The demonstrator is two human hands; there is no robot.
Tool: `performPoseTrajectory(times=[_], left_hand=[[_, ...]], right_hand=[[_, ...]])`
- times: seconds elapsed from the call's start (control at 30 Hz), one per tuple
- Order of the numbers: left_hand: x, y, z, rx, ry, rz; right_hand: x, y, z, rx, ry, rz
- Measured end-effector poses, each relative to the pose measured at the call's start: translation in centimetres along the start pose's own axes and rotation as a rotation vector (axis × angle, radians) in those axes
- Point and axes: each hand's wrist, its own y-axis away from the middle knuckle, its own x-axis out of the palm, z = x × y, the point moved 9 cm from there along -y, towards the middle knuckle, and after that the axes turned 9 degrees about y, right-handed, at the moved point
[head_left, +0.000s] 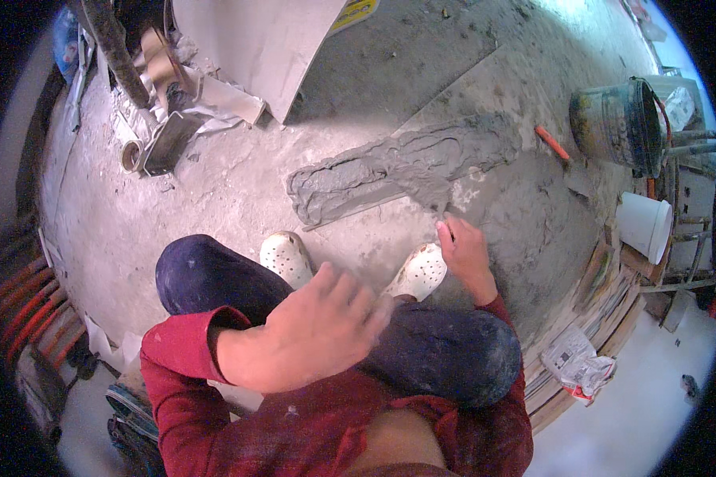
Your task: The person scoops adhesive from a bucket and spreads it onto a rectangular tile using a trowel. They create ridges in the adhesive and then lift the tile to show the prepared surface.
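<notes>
My right hand [465, 248] is closed around the handle of a trowel [431, 195], its blade smeared with grey mortar. The blade touches the near edge of a long bed of wet mortar [346, 183], spread with ridges over a narrow flat strip [366, 208] on the floor. Most of the handle is hidden in my fingers. My left hand [318, 322] hovers above my knees, slightly blurred, its fingers stretched and nothing visible in it. Between the knees and the mortar are my white clogs [418, 272].
A mortar-stained bucket [616, 126] lies tipped at the right, near an orange-red bar [551, 142] and a white bucket [646, 226]. Stacked boards [597, 342] bear a crumpled bag [577, 362]. At the upper left, a large pale panel [250, 44] stands beside scraps [171, 143].
</notes>
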Motion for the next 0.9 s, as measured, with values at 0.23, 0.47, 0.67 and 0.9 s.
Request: performPoseTrajectory(times=[0.23, 0.47, 0.67, 0.9], left_hand=[[-0.4, -0.3, -0.3, 0.041, -0.013, 0.004], [-0.8, 0.5, -0.3, 0.009, -0.006, -0.029], [-0.7, 0.4, 0.0, 0.046, -0.028, -0.029], [-1.1, 0.6, 0.0, 0.053, -0.003, -0.021]], right_hand=[[0.9, -5.4, 0.1, -0.083, 0.269, 0.290], [-0.3, -3.3, 0.3, -0.005, 0.395, 0.360], [-4.3, -3.2, 1.5, -0.158, 0.745, -0.024], [-1.5, -2.4, 0.9, -0.011, 0.261, 0.244]])
